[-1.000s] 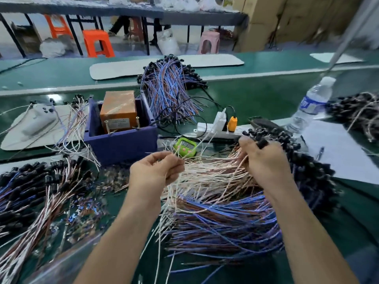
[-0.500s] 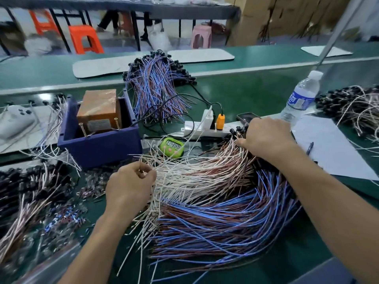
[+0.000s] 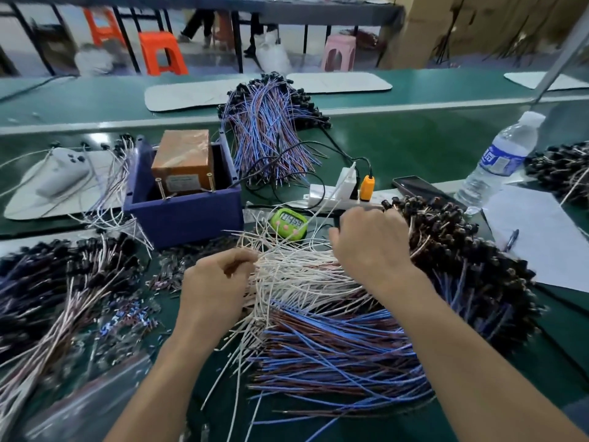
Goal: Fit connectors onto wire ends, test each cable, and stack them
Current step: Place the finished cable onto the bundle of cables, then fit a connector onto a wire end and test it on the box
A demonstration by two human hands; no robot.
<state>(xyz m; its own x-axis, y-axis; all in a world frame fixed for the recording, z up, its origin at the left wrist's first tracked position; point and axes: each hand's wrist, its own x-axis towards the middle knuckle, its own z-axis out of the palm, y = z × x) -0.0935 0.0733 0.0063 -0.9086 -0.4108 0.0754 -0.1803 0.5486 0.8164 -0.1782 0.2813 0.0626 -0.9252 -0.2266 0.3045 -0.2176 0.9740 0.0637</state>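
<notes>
item: left hand, fingers curled, thumb and forefinger pinching the free ends of the white wires at the left edge of their fan; held so, i judge, to single out one end for fitting. item: right hand, knuckles up, fingers curled down into the same white wires just beside the heap of black connectors; the fingertips are hidden, so i cannot tell whether it grips anything. item: blue and brown wires, fanned nearer me than the white ones, bare ends to my left and black ends to my right, probably so each end meets the hand that works it. item: dark blue box, open-topped, behind my left hand; it holds an orange-brown taped block with two upright metal pins at its front. black leads run from the box toward the white power strip, so i take this for the tester. item: green timer, between box and right hand, display toward me. item: far bundle of cables, beyond the box, black ends away from me; likely the finished stack. item: left heap of cables, black-ended. item: clear plastic bag, near left, contents blurred. item: water bottle and paper sheet, at my right, apart from the work.
</notes>
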